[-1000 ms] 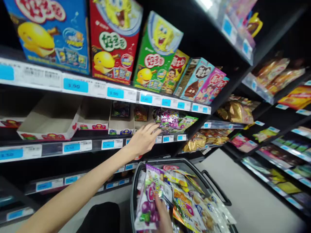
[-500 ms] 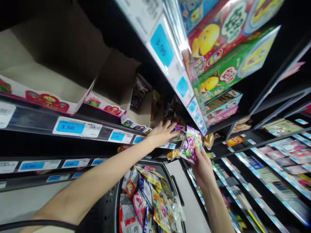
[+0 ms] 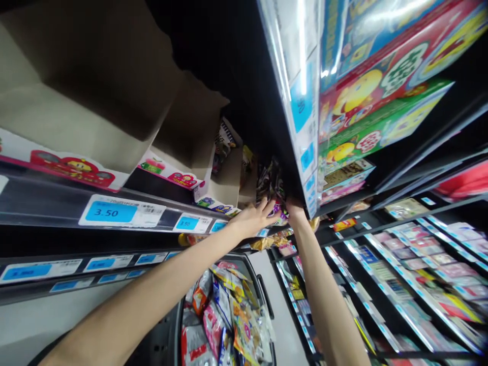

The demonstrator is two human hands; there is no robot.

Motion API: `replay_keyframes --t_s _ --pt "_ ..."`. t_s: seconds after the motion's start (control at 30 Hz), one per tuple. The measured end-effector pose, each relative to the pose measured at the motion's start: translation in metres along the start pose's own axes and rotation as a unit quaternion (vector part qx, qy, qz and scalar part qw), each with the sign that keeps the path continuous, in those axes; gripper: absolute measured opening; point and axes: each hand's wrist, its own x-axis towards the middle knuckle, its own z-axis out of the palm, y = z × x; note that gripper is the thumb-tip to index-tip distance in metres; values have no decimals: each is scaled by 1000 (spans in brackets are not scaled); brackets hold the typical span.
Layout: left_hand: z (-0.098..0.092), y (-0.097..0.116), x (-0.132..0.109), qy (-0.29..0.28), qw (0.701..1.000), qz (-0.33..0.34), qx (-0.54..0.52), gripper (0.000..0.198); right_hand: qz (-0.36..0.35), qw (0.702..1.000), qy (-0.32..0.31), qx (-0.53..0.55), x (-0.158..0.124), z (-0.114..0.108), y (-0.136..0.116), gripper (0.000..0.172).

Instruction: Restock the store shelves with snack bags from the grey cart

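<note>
My left hand [image 3: 253, 219] reaches to the shelf front with its fingers apart. Its fingertips lie against a purple candy packet [image 3: 281, 212], which shows only in part between my two hands. Close to the packet's right side is my right hand [image 3: 296, 207], its fingers in shadow under the shelf above, so its grip is hidden. Dark shiny packets [image 3: 271, 175] stand behind my fingers, deeper in the shelf.
Open cardboard display boxes [image 3: 171, 165] line the shelf on the left, with price tags [image 3: 122, 211] below. A basket [image 3: 251, 264] of several snack bags sits underneath. The upper shelf edge [image 3: 301, 101] hangs close over my right hand. Colourful boxes [image 3: 358, 101] stand above it.
My right hand has moved up and left under the upper shelf with the purple candy packet, now mostly out of sight. My left hand stays near the same spot; the camera view has shifted.
</note>
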Motion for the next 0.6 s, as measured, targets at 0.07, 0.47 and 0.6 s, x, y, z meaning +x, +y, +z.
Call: replay_keyframes --t_s 0.07,0.47,0.6 --pt "-1 0 0 2 1000 3 -3 62 6 1000 4 -11 1 -1 -2 48" --pt "2 1 2 21 999 -2 -32 44 -100 993 -55 -15 -74 -18 -20 76" --pt "0 1 2 24 999 -10 -35 42 -139 987 -76 -26 -57 -11 -29 61"
